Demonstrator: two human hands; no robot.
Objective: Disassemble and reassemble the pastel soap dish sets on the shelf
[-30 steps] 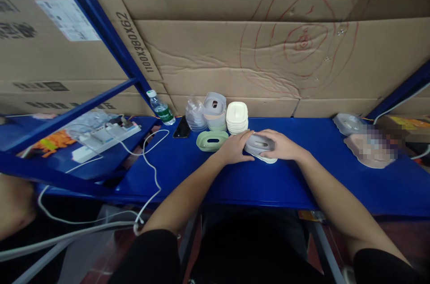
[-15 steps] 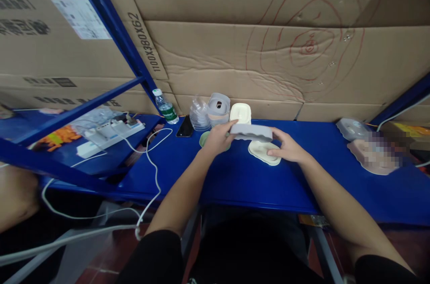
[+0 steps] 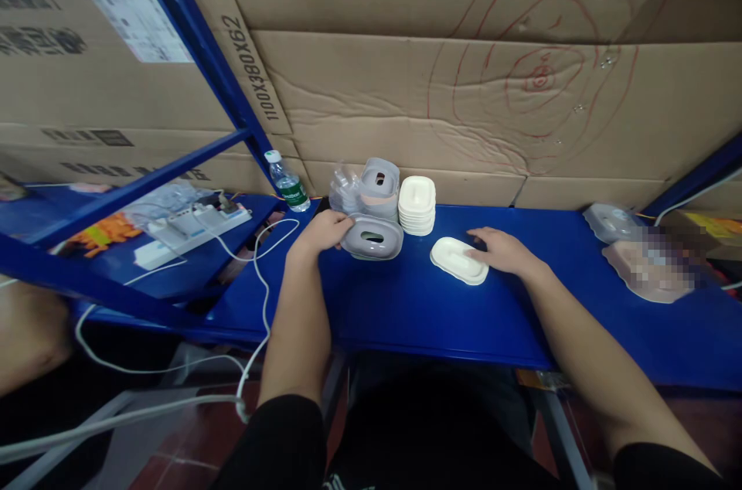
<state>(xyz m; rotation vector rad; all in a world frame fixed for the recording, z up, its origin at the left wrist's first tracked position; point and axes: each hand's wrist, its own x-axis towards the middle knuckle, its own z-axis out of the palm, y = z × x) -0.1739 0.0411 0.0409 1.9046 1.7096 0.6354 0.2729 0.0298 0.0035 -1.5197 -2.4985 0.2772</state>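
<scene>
My left hand (image 3: 325, 232) grips the left end of a grey oval lid (image 3: 383, 246) with a slot in it, low over the table in front of a stack of grey lids (image 3: 379, 185). To the right of that stack stands a pile of cream-coloured trays (image 3: 416, 204). Nearer me, a cream oval piece (image 3: 459, 260) lies on the blue table. My right hand (image 3: 502, 252) is at its right end, fingers apart, with the thumb on or over the piece.
Clear plastic pieces (image 3: 344, 190) and a water bottle (image 3: 290, 185) stand at the back left. A power strip (image 3: 191, 235) and a white cable (image 3: 267, 281) are further left. Plastic-wrapped items (image 3: 643, 266) lie right. A person's arm (image 3: 35, 328) shows far left.
My left hand has carried the grey lid left and turned it flat, away from my right hand. The right hand has let go of the lid. The cream pile is now uncovered.
</scene>
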